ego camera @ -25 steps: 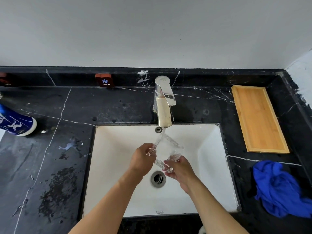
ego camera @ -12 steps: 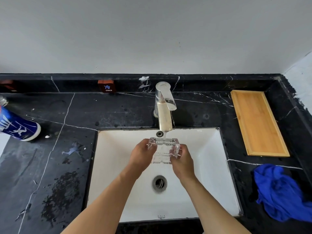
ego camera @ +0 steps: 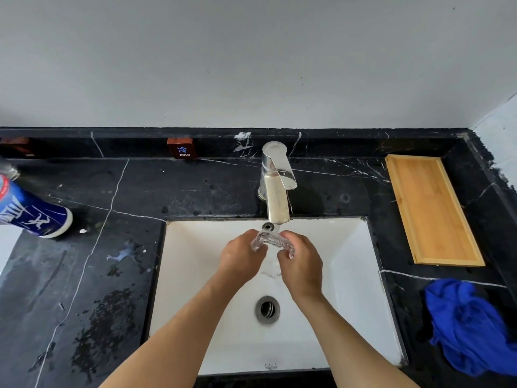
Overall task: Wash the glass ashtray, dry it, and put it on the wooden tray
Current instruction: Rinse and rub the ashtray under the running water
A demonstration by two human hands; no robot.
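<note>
Ashtray [ego camera: 272, 242] gripped between both hands under tap [ego camera: 277, 186], mid-sink [ego camera: 361, 275].

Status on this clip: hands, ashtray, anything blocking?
Left hand and right hand both gripping glass ashtray under faucet. Wooden tray bare, blue cloth beside it. Nothing blocking.

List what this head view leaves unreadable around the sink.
- Ashtray: mostly covered by the left hand and right hand; its shape and cleanness unclear.
- Water stream: too faint against the white sink to confirm.
- Blue can: cut off by the left edge, label unreadable.
- Blue cloth: cut off by the right edge.
- Red tag at far left: print too small.
</note>
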